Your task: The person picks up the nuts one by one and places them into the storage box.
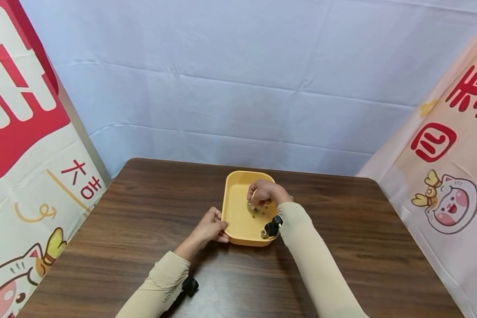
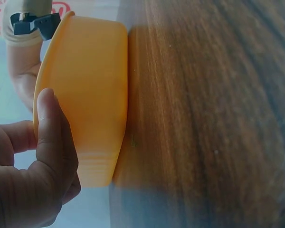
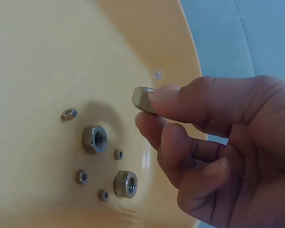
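My left hand (image 1: 211, 226) grips the near left rim of a yellow plastic tray (image 1: 231, 194). In the left wrist view its thumb and a finger pinch the rim of the tray (image 2: 92, 80). My right hand (image 1: 262, 193) is over the inside of the tray. The right wrist view shows thumb and fingertip pinching a large metal hex nut (image 3: 143, 99), above the tray floor. Two other large nuts lie below it, one nut (image 3: 95, 139) left of the other nut (image 3: 126, 184). Several small nuts, among them a tilted small nut (image 3: 69, 114), lie scattered around them.
Another large nut (image 1: 264, 234) sits in the tray's near right corner, beside the right wrist camera (image 1: 273, 226). The tray is near the far edge of a dark wooden table (image 1: 163, 198). Behind the table hangs a pale cloth (image 1: 222, 88), with printed banners at both sides.
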